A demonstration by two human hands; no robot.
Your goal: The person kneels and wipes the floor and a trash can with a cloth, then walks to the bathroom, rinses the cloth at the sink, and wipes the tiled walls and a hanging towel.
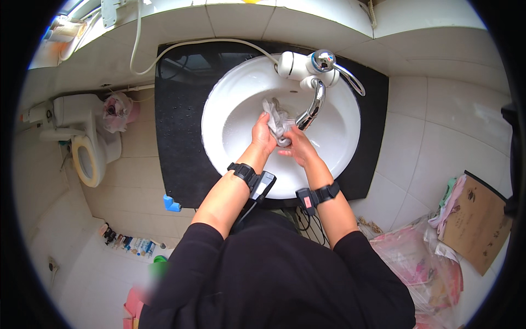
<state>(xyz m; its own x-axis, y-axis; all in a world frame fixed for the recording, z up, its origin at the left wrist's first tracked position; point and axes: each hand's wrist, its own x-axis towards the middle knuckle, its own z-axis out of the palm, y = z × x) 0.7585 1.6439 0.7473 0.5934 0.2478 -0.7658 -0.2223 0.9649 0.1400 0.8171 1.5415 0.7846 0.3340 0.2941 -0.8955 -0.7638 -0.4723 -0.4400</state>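
Observation:
A wet, crumpled light-grey cloth (278, 119) hangs inside the white oval washbasin (220, 103). My left hand (263, 133) is closed on the left side of the cloth, thumb upward. At its lower right, my right hand (302, 147) meets the cloth, some fingers spread below it; whether they grip it cannot be made out. The chrome spout (313, 107) of a white tap (292, 66) ends just above my right hand, and water appears to run from it onto the cloth. The tap's lever (351, 80) points to the right.
Black countertop (178, 123) surrounds the basin, with a blue corner guard (171, 203) at front left. A white cable (197, 41) runs to the tap. At left stands a toilet (88, 135). Plastic-wrapped items (419, 263) and a cardboard piece (476, 226) lie at right.

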